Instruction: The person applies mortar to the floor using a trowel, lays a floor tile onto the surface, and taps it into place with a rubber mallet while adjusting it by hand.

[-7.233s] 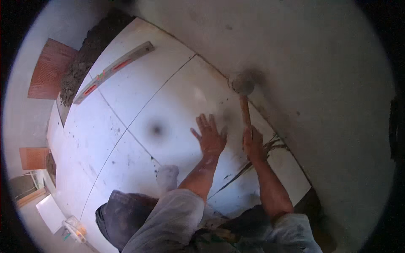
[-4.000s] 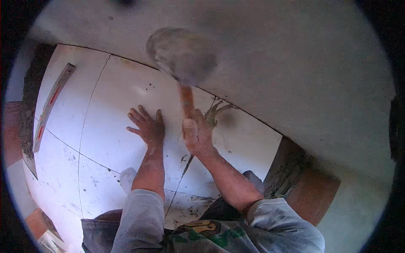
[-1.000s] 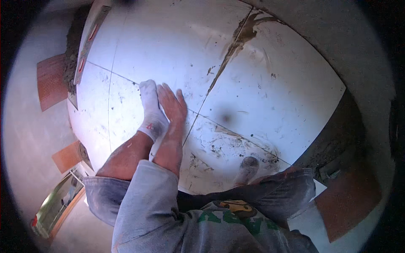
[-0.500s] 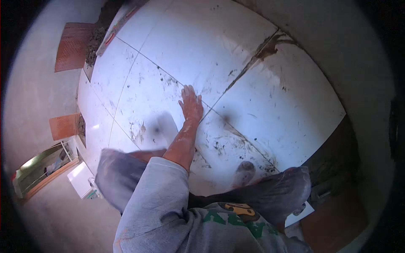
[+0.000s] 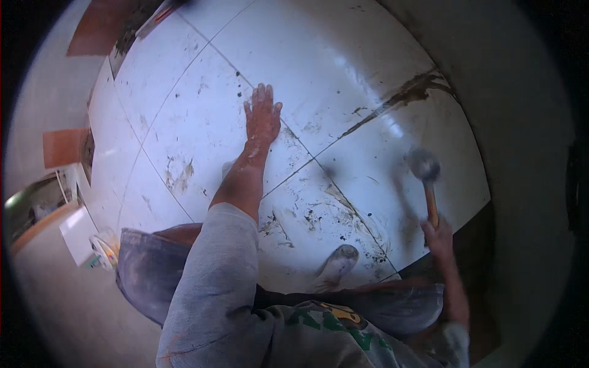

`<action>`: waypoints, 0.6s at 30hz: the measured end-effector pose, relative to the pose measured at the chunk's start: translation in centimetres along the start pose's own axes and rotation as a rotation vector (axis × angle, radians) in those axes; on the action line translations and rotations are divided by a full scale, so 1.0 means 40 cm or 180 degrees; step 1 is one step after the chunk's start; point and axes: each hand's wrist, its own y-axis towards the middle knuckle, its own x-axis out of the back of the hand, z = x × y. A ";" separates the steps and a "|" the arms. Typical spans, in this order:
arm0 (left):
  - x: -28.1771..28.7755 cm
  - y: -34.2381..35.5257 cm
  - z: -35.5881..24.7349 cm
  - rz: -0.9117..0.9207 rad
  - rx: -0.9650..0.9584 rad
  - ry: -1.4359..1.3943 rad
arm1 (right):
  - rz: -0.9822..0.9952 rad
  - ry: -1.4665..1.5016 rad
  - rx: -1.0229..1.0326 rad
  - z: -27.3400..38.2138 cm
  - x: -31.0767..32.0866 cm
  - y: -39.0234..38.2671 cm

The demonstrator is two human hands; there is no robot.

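Spread flat on a large white floor tile (image 5: 294,49), my left hand (image 5: 262,119) presses beside a joint line, with its fingers apart and nothing in it. At the right, my right hand (image 5: 438,236) grips the wooden handle of a mallet (image 5: 425,165). The mallet's dark round head is blurred and hangs over the right-hand tile (image 5: 454,135). Whether the head touches the tile I cannot tell. Dark wet mortar (image 5: 411,92) lies along the joint at the far right.
My bare foot (image 5: 340,264) rests on the smeared near tile. Orange-brown tile pieces (image 5: 64,147) stand along the left wall. A red-marked straight bar (image 5: 156,18) lies at the far left. A white box (image 5: 78,236) sits at the left, and dark ground (image 5: 472,239) borders the tiles.
My right hand has come into view at the right with the mallet. My left hand stays flat on the tiles, as the view has shifted.
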 end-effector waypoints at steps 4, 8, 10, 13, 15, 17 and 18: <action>-0.020 0.000 0.028 -0.0425 0.0084 -0.0034 | 0.0236 0.0767 0.1949 0.348 -0.077 0.111; -0.010 -0.006 0.021 -0.0655 0.0139 0.0026 | 0.1033 0.1230 0.2502 0.439 -0.225 0.164; -0.013 -0.007 0.012 -0.0651 0.0073 0.0071 | -0.0134 0.0352 0.2888 0.436 -0.361 0.205; -0.013 -0.002 0.011 -0.0610 0.0169 -0.0063 | -0.0220 -0.0275 0.2192 0.440 -0.448 0.226; -0.007 0.002 0.007 -0.0408 0.0227 0.0148 | -0.0160 -0.0450 0.2028 0.488 -0.458 0.246; -0.017 -0.040 0.008 -0.0440 0.0214 -0.0054 | -0.0045 -0.0129 0.1906 0.553 -0.431 0.200; -0.012 -0.033 0.018 -0.0578 0.0223 -0.0186 | -0.0049 -0.0134 0.1951 0.570 -0.421 0.198</action>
